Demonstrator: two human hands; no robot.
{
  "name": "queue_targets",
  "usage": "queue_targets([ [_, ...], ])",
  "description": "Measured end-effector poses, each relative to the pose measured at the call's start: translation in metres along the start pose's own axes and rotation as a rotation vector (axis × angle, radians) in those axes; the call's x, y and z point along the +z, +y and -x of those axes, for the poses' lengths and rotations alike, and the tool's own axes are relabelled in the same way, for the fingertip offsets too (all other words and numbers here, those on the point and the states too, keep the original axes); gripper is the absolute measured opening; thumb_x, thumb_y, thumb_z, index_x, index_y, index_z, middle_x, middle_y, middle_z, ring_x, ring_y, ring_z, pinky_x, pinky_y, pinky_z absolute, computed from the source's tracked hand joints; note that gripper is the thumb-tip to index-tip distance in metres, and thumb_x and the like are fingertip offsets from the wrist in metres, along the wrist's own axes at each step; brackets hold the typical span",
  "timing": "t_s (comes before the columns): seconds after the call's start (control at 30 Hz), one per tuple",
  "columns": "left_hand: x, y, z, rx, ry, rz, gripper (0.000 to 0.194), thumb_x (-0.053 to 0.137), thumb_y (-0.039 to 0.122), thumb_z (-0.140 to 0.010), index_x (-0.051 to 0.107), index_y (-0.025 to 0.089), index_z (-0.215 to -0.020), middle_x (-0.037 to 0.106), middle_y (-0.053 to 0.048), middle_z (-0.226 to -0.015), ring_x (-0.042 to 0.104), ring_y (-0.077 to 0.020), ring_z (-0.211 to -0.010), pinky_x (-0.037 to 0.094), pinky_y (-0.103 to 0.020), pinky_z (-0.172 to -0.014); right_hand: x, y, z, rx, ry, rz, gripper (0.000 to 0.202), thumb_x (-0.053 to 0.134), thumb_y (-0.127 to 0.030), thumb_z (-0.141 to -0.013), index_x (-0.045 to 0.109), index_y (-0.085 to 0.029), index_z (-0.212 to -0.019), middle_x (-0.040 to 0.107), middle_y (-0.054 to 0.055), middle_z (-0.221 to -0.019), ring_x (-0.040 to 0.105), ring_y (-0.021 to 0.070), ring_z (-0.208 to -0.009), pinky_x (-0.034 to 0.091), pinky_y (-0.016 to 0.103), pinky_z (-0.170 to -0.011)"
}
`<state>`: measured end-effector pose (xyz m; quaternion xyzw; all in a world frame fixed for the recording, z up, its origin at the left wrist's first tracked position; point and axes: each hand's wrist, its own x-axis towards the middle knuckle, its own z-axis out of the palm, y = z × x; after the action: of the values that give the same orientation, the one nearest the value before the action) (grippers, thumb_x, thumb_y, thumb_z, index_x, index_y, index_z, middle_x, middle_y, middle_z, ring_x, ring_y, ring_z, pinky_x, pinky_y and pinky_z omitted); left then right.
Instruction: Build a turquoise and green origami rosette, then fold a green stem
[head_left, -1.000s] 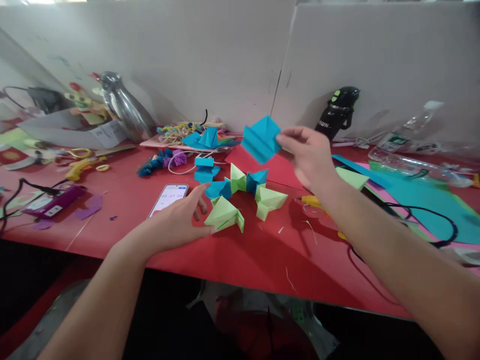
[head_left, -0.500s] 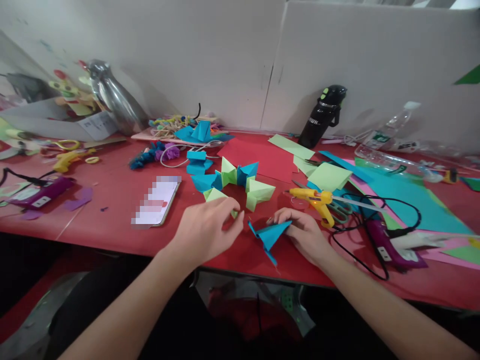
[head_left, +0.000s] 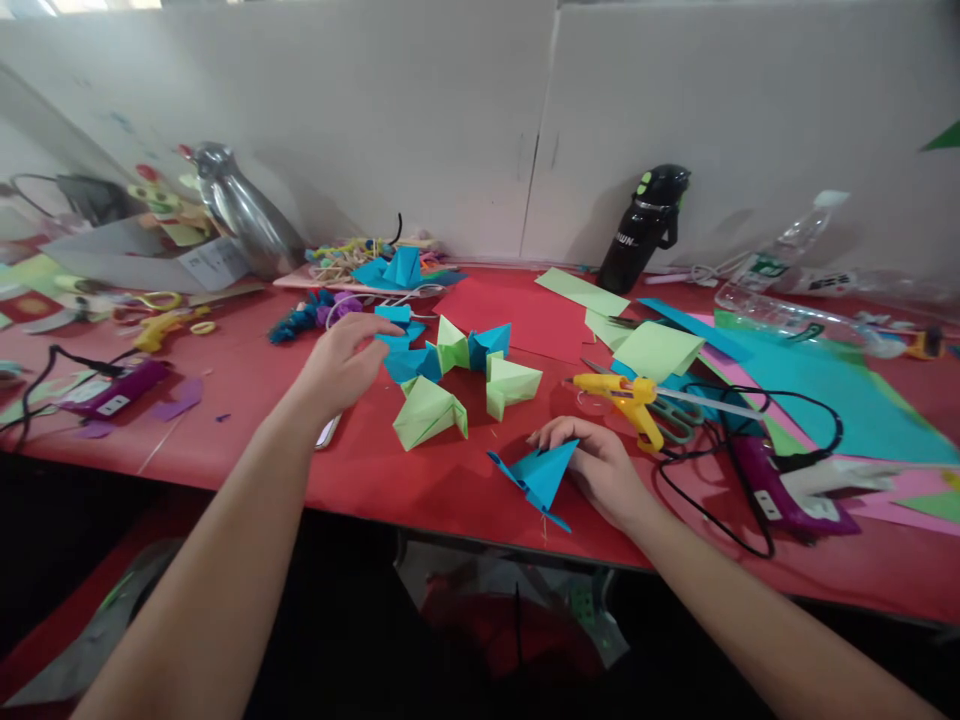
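My right hand (head_left: 592, 465) grips a blue folded paper piece (head_left: 546, 472) near the front edge of the table. My left hand (head_left: 341, 365) is stretched out over the phone (head_left: 328, 430), which it mostly covers. Its thumb and fingers are apart, and the fingertips come close to a small blue folded paper (head_left: 394, 318); whether they touch it I cannot tell. Between the hands, green and blue folded pieces form a curved row: a green folded piece (head_left: 429, 412) at the front left, a blue folded piece (head_left: 490, 343) behind, and another green folded piece (head_left: 511, 384) at the right.
A yellow glue gun (head_left: 626, 400) lies right of my right hand, over scissors (head_left: 675, 418) and a black cable. A purple power strip (head_left: 780, 490) is farther right. Behind stand a black bottle (head_left: 637, 235), a tilted plastic bottle (head_left: 780, 255) and a metal jug (head_left: 240, 215). Red paper (head_left: 517, 315) lies at the back.
My left hand has moved left and away from the front green piece to the small blue paper, now covering the phone. My right hand still holds its blue piece, slightly turned.
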<state>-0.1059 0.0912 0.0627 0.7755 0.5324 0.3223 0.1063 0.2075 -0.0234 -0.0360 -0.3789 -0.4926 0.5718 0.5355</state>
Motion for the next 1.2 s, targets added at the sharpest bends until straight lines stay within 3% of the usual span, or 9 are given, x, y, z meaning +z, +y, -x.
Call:
queue_targets([
  [0.17,0.020,-0.015,0.003,-0.068,-0.040,-0.039,0.036,0.043,0.026,-0.086,0.077,0.022,-0.100,0.062,-0.006,-0.137,0.053,-0.0295,-0.130,0.039,-0.048,-0.114,0.002,-0.003,0.000,-0.016,0.001,0.016,0.004,0.069,-0.018,-0.078,0.068,-0.022,-0.076,0.066,0.004,-0.087,0.066,0.0243,-0.093,0.049,0.036,-0.080],
  [0.37,0.010,0.012,0.021,0.060,0.062,0.011,0.028,0.046,0.020,-0.087,0.074,0.021,-0.091,0.060,-0.006,-0.138,0.051,-0.0284,-0.132,0.038,-0.048,-0.115,0.004,-0.005,-0.001,-0.002,0.019,0.039,0.005,0.069,-0.018,-0.075,0.067,-0.023,-0.074,0.067,0.003,-0.085,0.064,0.0229,-0.089,0.049,0.035,-0.079],
  [0.47,0.002,0.022,0.027,0.170,-0.047,0.011,0.029,0.046,0.022,-0.087,0.074,0.023,-0.080,0.059,-0.001,-0.140,0.043,-0.0291,-0.140,0.031,-0.050,-0.119,0.004,-0.005,-0.001,-0.001,0.019,0.052,0.005,0.069,-0.018,-0.075,0.068,-0.023,-0.074,0.066,0.004,-0.085,0.063,0.0227,-0.088,0.048,0.035,-0.078],
  [0.57,0.004,0.025,0.026,0.157,-0.145,-0.023,0.033,0.044,0.030,-0.090,0.074,0.025,-0.078,0.059,0.002,-0.142,0.036,-0.0307,-0.145,0.028,-0.052,-0.121,0.004,-0.005,-0.001,-0.006,0.019,0.059,0.005,0.068,-0.018,-0.076,0.068,-0.023,-0.075,0.067,0.004,-0.086,0.064,0.0236,-0.089,0.048,0.036,-0.079],
  [0.7,0.020,0.025,0.007,0.110,-0.108,-0.005,0.033,0.044,0.036,-0.092,0.073,0.025,-0.103,0.055,-0.003,-0.146,0.042,-0.0296,-0.142,0.029,-0.050,-0.120,0.004,-0.004,-0.001,-0.018,0.020,0.073,0.005,0.068,-0.018,-0.077,0.069,-0.023,-0.075,0.066,0.004,-0.085,0.063,0.0230,-0.087,0.048,0.035,-0.077],
  [0.8,0.036,0.027,-0.011,0.041,-0.155,-0.126,0.044,0.044,0.043,-0.094,0.065,0.025,-0.128,0.044,-0.007,-0.156,0.031,-0.0335,-0.148,0.019,-0.058,-0.122,0.004,-0.004,-0.002,-0.021,0.012,0.063,0.005,0.068,-0.019,-0.077,0.068,-0.023,-0.075,0.066,0.003,-0.084,0.063,0.0229,-0.087,0.048,0.035,-0.077],
  [0.9,0.047,0.032,-0.019,0.012,-0.248,-0.242,0.045,0.041,0.042,-0.096,0.064,0.028,-0.132,0.037,-0.005,-0.161,0.019,-0.0354,-0.153,0.006,-0.064,-0.122,0.004,-0.004,-0.003,-0.025,0.005,0.060,0.005,0.069,-0.019,-0.078,0.068,-0.023,-0.076,0.067,0.003,-0.084,0.065,0.0239,-0.089,0.049,0.036,-0.079],
  [1.07,0.055,0.044,-0.020,0.152,-0.352,-0.251,0.051,0.039,0.034,-0.096,0.050,0.035,-0.146,0.020,0.000,-0.168,0.002,-0.0319,-0.157,-0.004,-0.063,-0.122,0.004,-0.005,-0.003,-0.027,0.015,0.089,0.005,0.069,-0.019,-0.077,0.069,-0.023,-0.074,0.067,0.003,-0.082,0.064,0.0232,-0.086,0.049,0.036,-0.077],
  [1.2,0.050,0.056,-0.019,0.163,-0.437,-0.190,0.053,0.038,0.029,-0.094,0.050,0.038,-0.145,0.024,0.003,-0.167,0.004,-0.0307,-0.157,-0.006,-0.064,-0.121,0.004,-0.005,-0.003,-0.026,0.021,0.090,0.004,0.070,-0.020,-0.076,0.069,-0.023,-0.074,0.067,0.003,-0.080,0.064,0.0240,-0.087,0.049,0.035,-0.075],
])
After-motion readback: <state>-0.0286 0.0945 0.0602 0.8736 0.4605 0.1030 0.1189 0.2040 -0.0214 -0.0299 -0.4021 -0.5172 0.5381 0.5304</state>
